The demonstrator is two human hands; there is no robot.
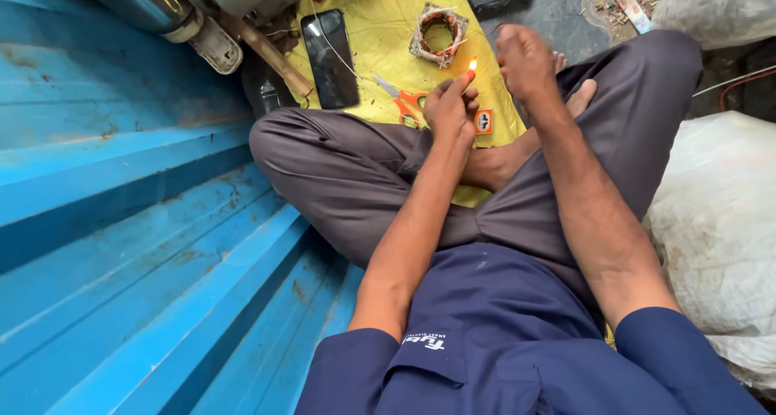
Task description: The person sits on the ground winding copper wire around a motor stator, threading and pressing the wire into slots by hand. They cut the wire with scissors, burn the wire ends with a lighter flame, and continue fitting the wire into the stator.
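Note:
My left hand (449, 108) is shut on a small red lighter (468, 78), and a flame (473, 64) burns at its top. My right hand (525, 59) hovers just right of the flame, back towards me and fingers curled down; whether it holds anything is hidden. Both hands are above a yellow sheet (380, 27) spread in front of my crossed legs. On the sheet lie orange-handled scissors (406, 102) beside my left hand, a small orange and white box (483, 122) below it, and a motor stator with copper windings (439, 33) farther out.
A black phone (330, 58) lies on the sheet's left part, with a thin white cable across it. Blue ribbed metal panels (121, 221) fill the left. Metal machine parts (202, 11) sit at the top left. White sacks (719, 213) stand to the right.

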